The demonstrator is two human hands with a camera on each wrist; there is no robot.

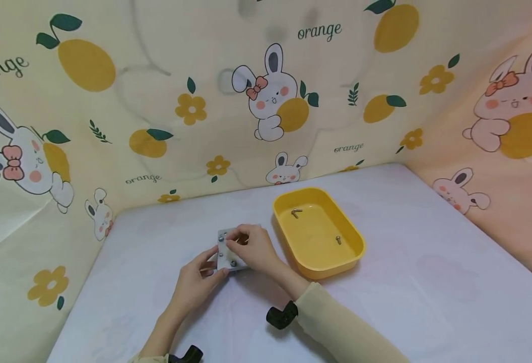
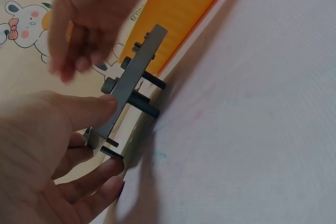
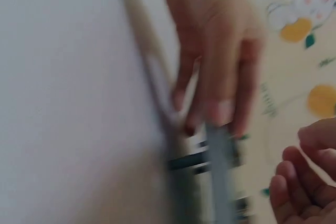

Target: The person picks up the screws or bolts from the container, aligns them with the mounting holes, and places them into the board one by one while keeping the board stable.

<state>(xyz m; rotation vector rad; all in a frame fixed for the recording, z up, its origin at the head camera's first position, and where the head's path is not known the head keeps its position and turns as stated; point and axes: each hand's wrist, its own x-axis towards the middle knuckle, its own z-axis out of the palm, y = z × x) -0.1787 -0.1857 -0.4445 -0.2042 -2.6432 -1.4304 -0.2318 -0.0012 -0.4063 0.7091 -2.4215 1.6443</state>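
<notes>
My left hand point(image 1: 194, 283) grips the near left edge of a grey metal plate point(image 1: 224, 262), with the thumb on one face in the left wrist view. Several bolts go through the plate; a threaded shank point(image 2: 143, 106) sticks out of its far side there, and a bolt head point(image 2: 108, 85) stands on the other face. My right hand point(image 1: 258, 248) hovers just over the plate, thumb and index finger close together. In the right wrist view its fingers point(image 3: 302, 182) are loosely bent, with nothing visible between them. Part of the plate is hidden behind that hand.
A yellow tray point(image 1: 325, 271) stands to the right of the plate, beside my right forearm. Inside lie a few loose bolts, some at the far left point(image 1: 295, 213) and one bolt point(image 1: 338, 240) at the right. A printed cloth point(image 1: 211, 60) hangs behind the white table.
</notes>
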